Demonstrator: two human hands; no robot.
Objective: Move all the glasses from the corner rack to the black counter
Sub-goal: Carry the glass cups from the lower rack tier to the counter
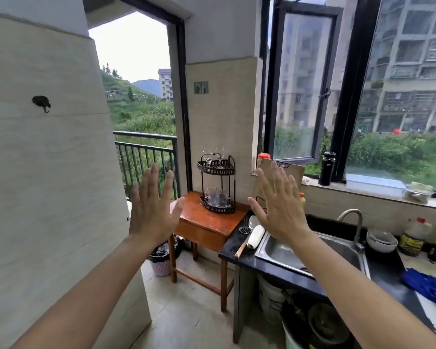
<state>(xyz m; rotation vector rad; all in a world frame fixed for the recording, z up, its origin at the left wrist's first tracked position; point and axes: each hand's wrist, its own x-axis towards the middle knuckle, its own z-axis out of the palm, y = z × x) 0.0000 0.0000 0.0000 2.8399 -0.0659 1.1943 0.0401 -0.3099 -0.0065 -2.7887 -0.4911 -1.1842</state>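
Observation:
A dark two-tier corner rack (217, 183) stands on a small wooden table (207, 224) against the tiled wall. Stemmed glasses (214, 158) sit on its top tier and clear glass mugs (217, 197) on the bottom tier. The black counter (233, 250) begins just right of the table and runs around a steel sink (310, 250). My left hand (152, 207) and my right hand (278, 205) are both raised in front of me, palms forward, fingers spread, holding nothing. The rack is between them and farther away.
A rolling pin (252, 238), a spoon and a small strainer lie on the counter's left end. Bowls (381, 240), bottles and a blue cloth (428, 285) sit right of the tap. A cutting board leans on the sill. A bin stands under the table by the balcony door.

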